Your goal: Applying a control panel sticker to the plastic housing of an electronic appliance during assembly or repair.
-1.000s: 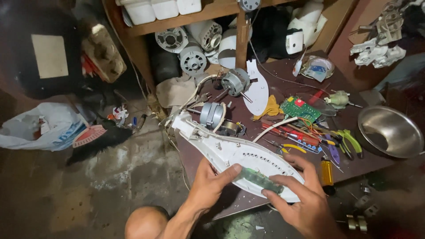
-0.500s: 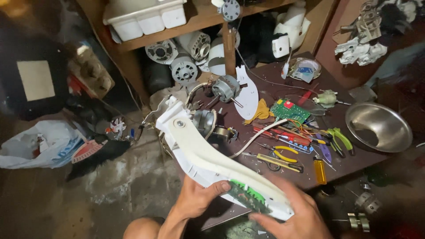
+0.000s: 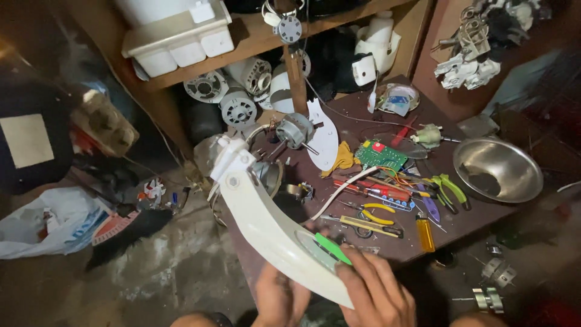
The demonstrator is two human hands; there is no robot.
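- gripping a long white plastic housing [image 3: 266,227] in both hands, the person is keeping it off the worktop [image 3: 339,112], over its near left corner, with the smooth outer face turned up.
- the left hand [image 3: 281,300] is cupping the housing from underneath, fingers mostly hidden behind it, so it is taking the weight.
- the right hand [image 3: 375,290] is closing over the near end, fingertips lying just beside the green strip [image 3: 331,248] set in the oval panel, which is steadying that end.
- the far end, with its round boss, is pointing toward a small motor [image 3: 293,130] and the white flat cover [image 3: 322,136] at the worktop's far left edge.
- pliers [image 3: 375,212], screwdrivers and a green circuit board [image 3: 380,155] are lying mid-worktop within reach, and a steel bowl [image 3: 497,169] is sitting at the right edge.
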